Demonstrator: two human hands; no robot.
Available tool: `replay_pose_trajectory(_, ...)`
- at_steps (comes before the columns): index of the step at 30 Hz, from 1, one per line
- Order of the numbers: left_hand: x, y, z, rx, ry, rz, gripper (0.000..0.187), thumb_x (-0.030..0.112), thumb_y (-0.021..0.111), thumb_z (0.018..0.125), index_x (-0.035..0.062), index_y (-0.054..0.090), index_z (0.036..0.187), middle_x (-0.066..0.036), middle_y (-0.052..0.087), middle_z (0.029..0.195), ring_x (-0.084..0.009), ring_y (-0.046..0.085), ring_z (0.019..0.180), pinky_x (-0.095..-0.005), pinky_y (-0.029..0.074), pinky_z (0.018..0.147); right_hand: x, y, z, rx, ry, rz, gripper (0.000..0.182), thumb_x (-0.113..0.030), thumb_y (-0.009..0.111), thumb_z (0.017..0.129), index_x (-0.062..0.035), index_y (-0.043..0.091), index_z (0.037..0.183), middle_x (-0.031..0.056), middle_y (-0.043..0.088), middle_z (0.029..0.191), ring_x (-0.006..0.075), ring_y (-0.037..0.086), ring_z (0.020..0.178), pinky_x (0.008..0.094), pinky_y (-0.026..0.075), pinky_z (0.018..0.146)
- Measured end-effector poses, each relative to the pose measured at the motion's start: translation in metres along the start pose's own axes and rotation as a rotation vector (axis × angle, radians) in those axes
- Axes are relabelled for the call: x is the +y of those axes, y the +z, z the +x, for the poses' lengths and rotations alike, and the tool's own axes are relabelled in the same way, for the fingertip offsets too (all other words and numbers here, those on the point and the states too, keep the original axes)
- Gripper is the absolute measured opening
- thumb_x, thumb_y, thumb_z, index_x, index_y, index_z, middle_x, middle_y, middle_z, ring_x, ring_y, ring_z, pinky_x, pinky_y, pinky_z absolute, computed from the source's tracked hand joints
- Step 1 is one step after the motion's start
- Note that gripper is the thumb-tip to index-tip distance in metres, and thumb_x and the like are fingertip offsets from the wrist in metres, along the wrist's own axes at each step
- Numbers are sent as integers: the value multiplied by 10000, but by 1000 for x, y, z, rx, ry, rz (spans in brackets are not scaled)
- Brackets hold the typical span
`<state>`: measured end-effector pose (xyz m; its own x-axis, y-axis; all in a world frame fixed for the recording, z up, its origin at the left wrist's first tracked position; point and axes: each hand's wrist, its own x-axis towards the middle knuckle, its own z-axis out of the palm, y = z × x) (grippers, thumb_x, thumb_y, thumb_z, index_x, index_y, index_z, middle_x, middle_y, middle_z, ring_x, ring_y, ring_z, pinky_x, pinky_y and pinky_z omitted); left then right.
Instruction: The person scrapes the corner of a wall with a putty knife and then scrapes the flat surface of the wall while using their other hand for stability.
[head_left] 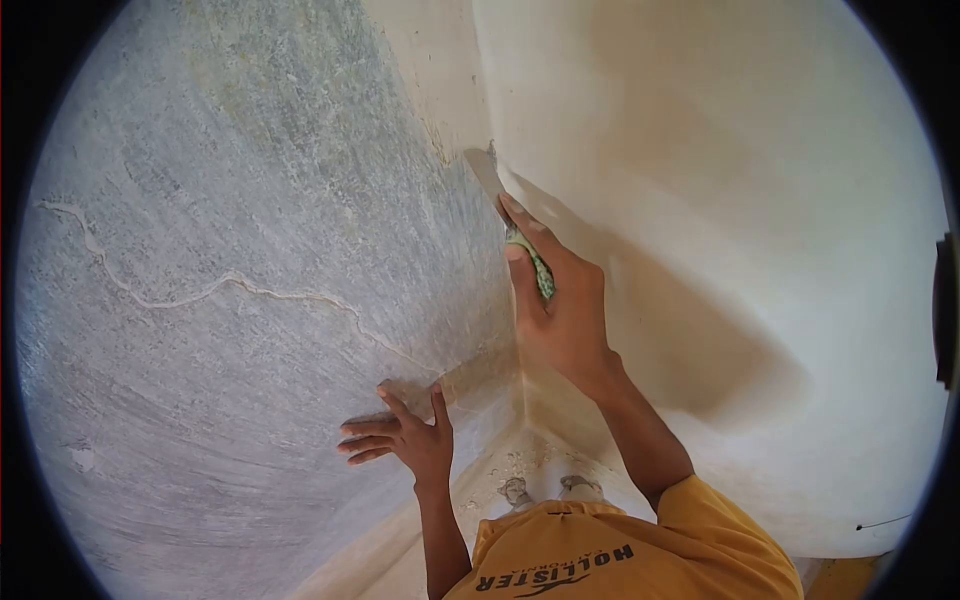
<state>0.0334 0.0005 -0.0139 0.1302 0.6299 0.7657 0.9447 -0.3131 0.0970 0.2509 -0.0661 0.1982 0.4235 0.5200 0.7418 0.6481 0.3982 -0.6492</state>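
Observation:
My right hand [565, 300] is wrapped round the green patterned handle of a putty knife [486, 176]. Its thin metal blade points up and left, with the tip at the corner where two walls meet. Beside the blade, a cream coating [435, 70] borders the scraped grey wall [250, 200], with a ragged edge between them. Lower down, my left hand [410, 440] rests against the grey wall with its fingers spread and nothing in it.
A pale, wavy filled crack [235, 280] crosses the grey wall. To the right stands a smooth cream wall [780, 250] with my arm's shadow on it. Crumbs of debris [520, 462] lie on the floor around my feet [580, 487]. A dark object [945, 310] shows at the right edge.

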Motion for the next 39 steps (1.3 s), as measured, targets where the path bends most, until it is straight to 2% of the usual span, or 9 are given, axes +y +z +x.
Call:
replay_pose_trajectory(4, -4, 2, 1, -1, 14, 3, 1108, 684, 625, 943, 159, 8, 1699, -481, -340, 1536, -688, -452, 1314, -890, -227, 883, 8, 9, -27, -21, -101, -74, 433, -43, 611, 1009, 1, 593, 1439, 243, 699, 1286, 380, 726, 1115, 369, 563, 927)
replay_pose_trajectory(9, -3, 6, 1, 25, -7, -61, 1049, 658, 651, 931, 236, 84, 1705, -458, -345, 1552, -705, -425, 1327, -909, -209, 861, -11, -1, -16, -76, 115, -18, 409, -70, 596, 1028, -7, 603, 1432, 240, 696, 1302, 364, 709, 1174, 368, 550, 964)
replay_pose_trajectory(14, -5, 7, -2, 17, -8, -60, 1050, 668, 646, 930, 231, 89, 1705, -456, -347, 1552, -706, -424, 1326, -915, -200, 852, 4, 6, -17, 20, -42, -90, 413, -110, 593, 1046, -31, 594, 1452, 224, 710, 1294, 314, 746, 1116, 325, 543, 920)
replay_pose_trajectory(17, -4, 4, -1, 6, -1, -74, 1048, 671, 640, 933, 227, 88, 1705, -454, -351, 1551, -701, -432, 1324, -916, -199, 850, 5, 3, -18, -5, -27, -94, 411, -113, 592, 1047, -35, 597, 1451, 223, 711, 1293, 319, 750, 1100, 324, 545, 909)
replay_pose_trajectory(20, -3, 2, -1, -9, -2, -66, 1042, 669, 636, 937, 227, 87, 1705, -455, -355, 1548, -696, -438, 1323, -913, -201, 853, -5, 7, -29, -20, 74, -42, 403, -56, 602, 1020, -5, 610, 1420, 256, 704, 1267, 392, 700, 1175, 380, 554, 974)
replay_pose_trajectory(22, -4, 3, -2, -11, 6, -37, 1066, 692, 623, 937, 213, 59, 1704, -459, -352, 1547, -695, -440, 1321, -910, -197, 875, -13, 1, -18, -58, 161, -41, 406, -62, 601, 1023, -9, 607, 1425, 254, 700, 1276, 392, 697, 1180, 381, 553, 976)
replay_pose_trajectory(26, -4, 3, 0, -4, 24, -13, 1079, 702, 616, 938, 202, 43, 1703, -458, -353, 1547, -692, -441, 1322, -907, -194, 887, 4, 7, -29, -18, 11, -72, 404, -77, 597, 1028, -12, 606, 1427, 247, 697, 1287, 395, 694, 1178, 389, 555, 974)
replay_pose_trajectory(32, -4, 2, -1, -30, -10, -93, 1043, 675, 636, 937, 227, 90, 1705, -467, -369, 1529, -689, -447, 1320, -903, -217, 856, 5, 4, -18, 10, -6, -83, 382, -105, 588, 1040, 3, 612, 1406, 245, 689, 1303, 393, 683, 1190, 383, 552, 981)
replay_pose_trajectory(39, 0, -3, 0, -44, -22, -62, 1075, 717, 620, 929, 254, 36, 1703, -447, -392, 1530, -689, -445, 1321, -903, -198, 890, -13, 3, -7, -1, 141, -45, 386, -98, 598, 1036, 7, 608, 1407, 246, 695, 1283, 393, 695, 1166, 384, 557, 958)
